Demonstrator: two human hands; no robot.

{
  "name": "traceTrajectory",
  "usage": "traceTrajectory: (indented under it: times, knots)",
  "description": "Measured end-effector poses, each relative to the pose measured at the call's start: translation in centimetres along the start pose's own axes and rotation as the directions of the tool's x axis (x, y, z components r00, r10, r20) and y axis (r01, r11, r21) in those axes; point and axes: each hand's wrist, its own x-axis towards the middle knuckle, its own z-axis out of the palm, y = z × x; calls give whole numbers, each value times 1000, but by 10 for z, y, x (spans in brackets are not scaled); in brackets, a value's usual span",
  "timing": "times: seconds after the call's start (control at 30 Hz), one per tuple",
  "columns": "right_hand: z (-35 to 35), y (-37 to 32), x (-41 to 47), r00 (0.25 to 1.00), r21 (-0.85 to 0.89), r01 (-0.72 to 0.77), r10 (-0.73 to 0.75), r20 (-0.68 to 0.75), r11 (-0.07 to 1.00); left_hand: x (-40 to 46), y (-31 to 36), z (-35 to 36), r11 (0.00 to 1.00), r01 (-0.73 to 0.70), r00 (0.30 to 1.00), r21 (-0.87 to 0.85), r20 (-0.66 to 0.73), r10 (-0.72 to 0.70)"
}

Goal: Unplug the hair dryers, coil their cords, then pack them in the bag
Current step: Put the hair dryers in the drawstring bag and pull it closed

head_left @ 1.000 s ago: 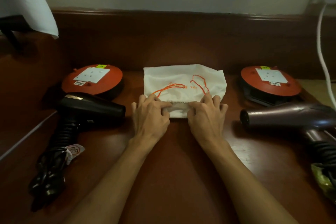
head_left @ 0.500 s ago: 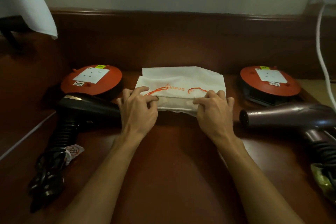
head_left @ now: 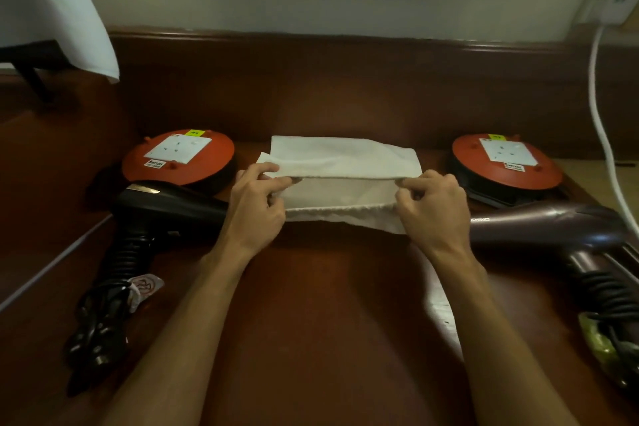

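Observation:
A white cloth bag lies in the middle of the wooden table, its mouth toward me and pulled apart. My left hand pinches the upper edge at the left corner, and my right hand pinches it at the right corner. A black hair dryer lies to the left, its coiled cord bundled near the table's front. A dark purple hair dryer lies to the right, its cord wound by the handle.
Two orange cord reels with sockets sit behind the dryers, one at the left and one at the right. A white cable hangs from a wall plug at the top right. White cloth hangs at the upper left.
My hands slid apart along the bag's edge and lifted its top layer, so the mouth now gapes. The orange print on the bag has turned out of sight.

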Motion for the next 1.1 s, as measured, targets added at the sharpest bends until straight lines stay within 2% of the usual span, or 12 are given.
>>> traceTrajectory:
  times: [0.07, 0.17, 0.23, 0.37, 0.43, 0.5, 0.57, 0.67, 0.8, 0.93, 1.03, 1.1]
  knots:
    - [-3, -1, -3, 993, -87, 14, -4, 120, 996, 0, 2, -5, 999, -19, 999, -44, -28, 18]
    - [-7, 2, -6, 946, -109, 5, 30, 322, 994, 0, 0, -11, 999, -28, 998, -46, 48, 31]
    - [-8, 8, -4, 937, -90, 15, 17, 349, 996, -2, -3, -13, 999, -53, 995, -5, 80, 53]
    - [-6, 18, 0, 983, -31, 52, -46, 176, 998, -6, -9, -17, 997, -57, 994, 58, -92, 63]
    - [-5, 18, 0, 988, -33, 54, -48, 149, 998, -10, -10, -20, 994, -27, 989, 102, -144, 42]
    - [-5, 20, 0, 981, -38, 42, -34, 191, 998, -14, -8, -21, 973, -13, 993, 232, -115, 41]
    - [-9, 21, 1, 969, 21, -2, -3, 247, 1000, -19, -4, -22, 931, -14, 1000, 365, 14, 9]
    - [-12, 24, -1, 957, 38, 20, -30, 287, 999, -25, -4, -24, 899, 13, 986, 438, 145, -85]
    - [-16, 22, -5, 993, 176, 44, -63, 103, 983, -32, -7, -30, 916, 102, 995, 388, -23, -102]
    - [-12, 12, -15, 999, 375, -21, 1, 52, 927, -37, -1, -24, 913, 122, 992, 390, -76, -100]
    - [-9, 11, -21, 995, 242, 56, -36, -88, 969, -38, -3, -24, 919, 116, 989, 376, -132, -71]
    - [-10, 13, -26, 993, 176, 75, -58, -103, 982, -37, -7, -25, 913, 91, 993, 399, -101, -54]
